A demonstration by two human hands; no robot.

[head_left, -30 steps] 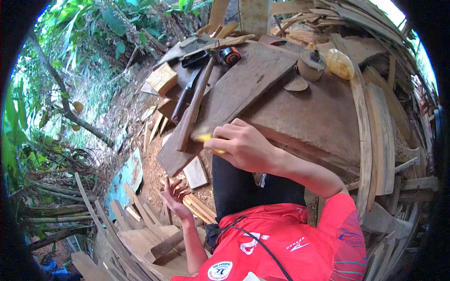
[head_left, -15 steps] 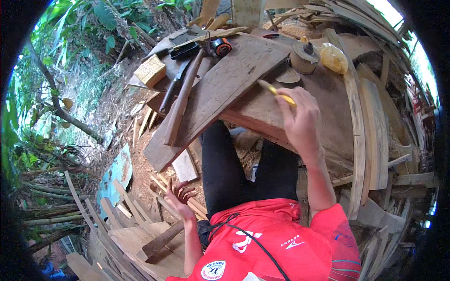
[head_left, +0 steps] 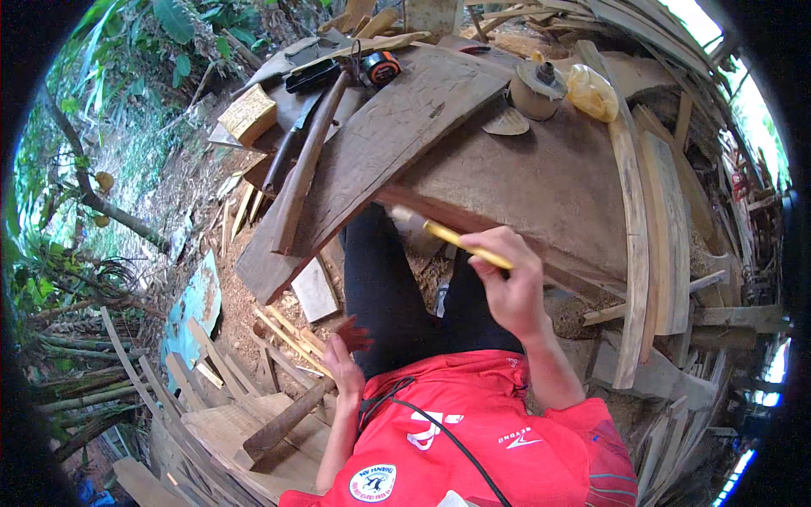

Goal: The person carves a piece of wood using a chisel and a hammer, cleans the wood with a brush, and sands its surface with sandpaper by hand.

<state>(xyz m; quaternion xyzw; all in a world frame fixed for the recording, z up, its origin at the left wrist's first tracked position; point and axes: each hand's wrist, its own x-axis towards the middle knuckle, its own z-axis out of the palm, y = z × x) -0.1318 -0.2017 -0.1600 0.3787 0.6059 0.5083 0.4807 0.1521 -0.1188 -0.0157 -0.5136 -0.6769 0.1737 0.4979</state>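
My right hand (head_left: 507, 283) grips a yellow-handled tool (head_left: 465, 242), its pale, blurred tip pointing up-left near the wooden bench (head_left: 532, 203)'s front edge, above my dark-clad legs. My left hand (head_left: 346, 363) is held low by my left thigh, fingers apart and empty. A wide plank (head_left: 389, 127) lies diagonally across the bench, bearing a long wooden bar (head_left: 297, 190). A dark knife (head_left: 281, 156), a wood block (head_left: 247, 116) and an orange-black tape measure (head_left: 380, 68) lie near it. Right of the plank stand a round container (head_left: 534, 97) and a yellow bag (head_left: 593, 93).
Long boards (head_left: 663, 228) lean along the right, with piled offcuts behind. At lower left are loose slats (head_left: 211, 397), a pale board piece (head_left: 314, 287) and a turquoise sheet (head_left: 190, 317) on the shavings-covered ground. Plants and a branch (head_left: 110, 203) rise at the left.
My right hand moved right from the plank, then down toward my lap, swinging the tool's tip down-left. My left hand shifted slightly right. The view of the bench moved up-left.
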